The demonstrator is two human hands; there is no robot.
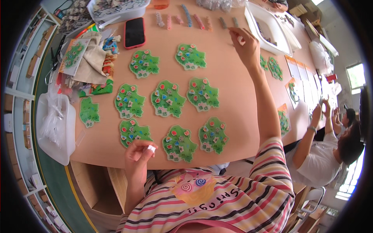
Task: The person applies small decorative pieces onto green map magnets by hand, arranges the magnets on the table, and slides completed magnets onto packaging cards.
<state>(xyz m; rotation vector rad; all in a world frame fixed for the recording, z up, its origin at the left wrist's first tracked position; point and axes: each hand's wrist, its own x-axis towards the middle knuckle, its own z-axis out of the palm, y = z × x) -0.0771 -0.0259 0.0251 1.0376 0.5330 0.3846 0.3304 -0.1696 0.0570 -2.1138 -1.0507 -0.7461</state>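
Note:
My left hand (pixel 136 154), at the table's near edge, pinches a small white piece (pixel 151 148) between thumb and fingertips. Beside it lies a green tree-shaped board (pixel 132 130) dotted with small coloured pieces. Several similar boards (pixel 167 98) are spread over the middle of the table. My right arm reaches far out. My right hand (pixel 248 46) has its fingers curled together, close to a short row of grey pieces (pixel 235 22); a pale bit shows at its fingers, too small to name. More rows of small pieces, among them a blue one (pixel 186 15), run along the far side.
A phone in a red case (pixel 134 33) lies at the back left, beside a pile of cloth and cards (pixel 83 68). White bins (pixel 64 128) (pixel 285 48) stand at the left and far right. Another plain green board (pixel 89 112) is at the left. A co-worker (pixel 322 155) sits at the right.

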